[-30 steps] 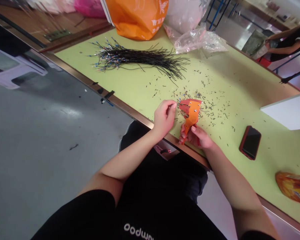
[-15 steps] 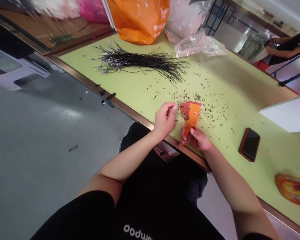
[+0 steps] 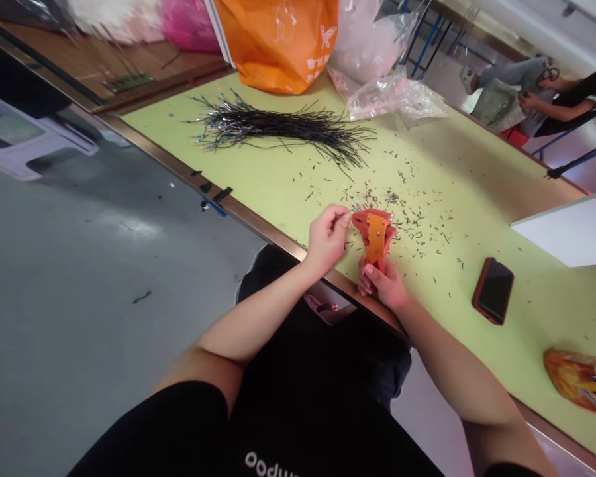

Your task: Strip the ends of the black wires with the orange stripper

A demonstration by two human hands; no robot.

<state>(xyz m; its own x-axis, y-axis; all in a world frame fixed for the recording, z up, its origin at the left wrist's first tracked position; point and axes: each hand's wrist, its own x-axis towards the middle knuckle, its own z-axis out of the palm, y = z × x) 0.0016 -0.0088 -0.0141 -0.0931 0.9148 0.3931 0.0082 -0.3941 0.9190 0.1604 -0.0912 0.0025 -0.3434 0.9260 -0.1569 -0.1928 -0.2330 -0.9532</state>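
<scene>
orange wire stripper [image 3: 376, 238] sat in the right hand [image 3: 383, 283], its grip closed around the handles above the green surface [image 3: 278, 192]. the left hand [image 3: 326, 240] pinched shut just beside the stripper's mouth, anything held too thin to tell, among scattered wire clippings [image 3: 422, 225]; a bundle of black wires [image 3: 283, 129] lay beyond.

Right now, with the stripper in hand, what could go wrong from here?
The left hand seems to pinch a thin wire right by the jaws of the orange wire stripper in the right hand, so fingertips might get nipped. The scattered black insulation offcuts could also get mixed into the splayed bundle of black wires.
</scene>
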